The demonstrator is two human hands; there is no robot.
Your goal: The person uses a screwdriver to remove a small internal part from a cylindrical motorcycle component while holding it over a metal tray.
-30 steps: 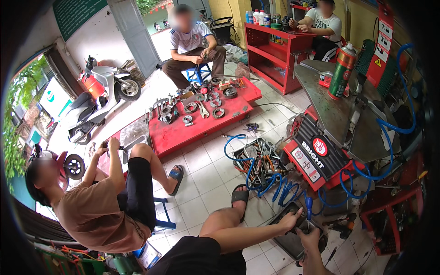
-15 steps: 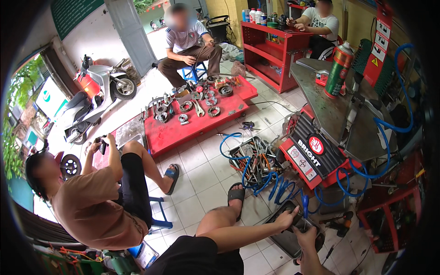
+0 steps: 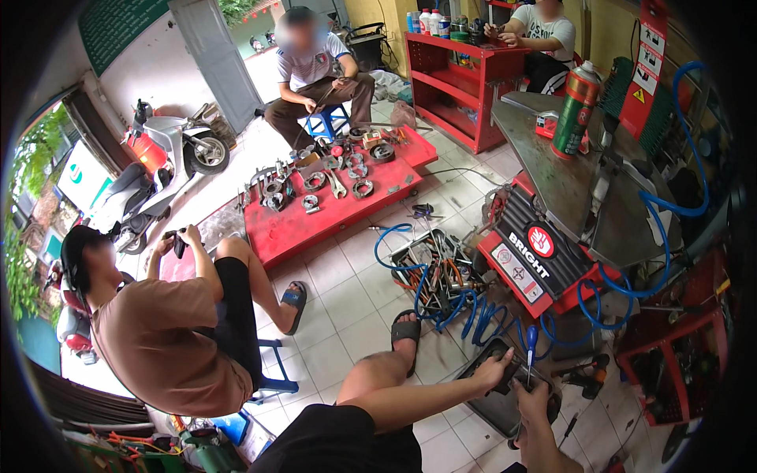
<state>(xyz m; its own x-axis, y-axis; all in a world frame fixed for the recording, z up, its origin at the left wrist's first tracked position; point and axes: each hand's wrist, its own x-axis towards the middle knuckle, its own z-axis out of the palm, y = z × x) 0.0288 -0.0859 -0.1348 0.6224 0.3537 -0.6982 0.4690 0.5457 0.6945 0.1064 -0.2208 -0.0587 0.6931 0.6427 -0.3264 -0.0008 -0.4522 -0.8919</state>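
Low at the right, both my hands work over a dark shallow tray (image 3: 490,411). A dark part (image 3: 518,369), whose kind I cannot make out, lies between them, and my left hand (image 3: 494,374) is closed on its near side. A screwdriver (image 3: 531,340) with a blue handle points up beside it. Its thin shaft runs down into the bent fingers of my right hand (image 3: 534,400), which looks closed around it. The shaft's tip is hidden.
Ahead, a box of loose tools (image 3: 434,272) stands by a coiled blue hose (image 3: 485,319) and a red-and-black machine (image 3: 544,248). Metal parts cover a low red platform (image 3: 315,225). A seated person (image 3: 165,339) is close on my left; two others sit farther back.
The view has shifted slightly. The screwdriver leans a little more to the right. The person on the left has turned their head, and the person behind the platform has lowered a hand.
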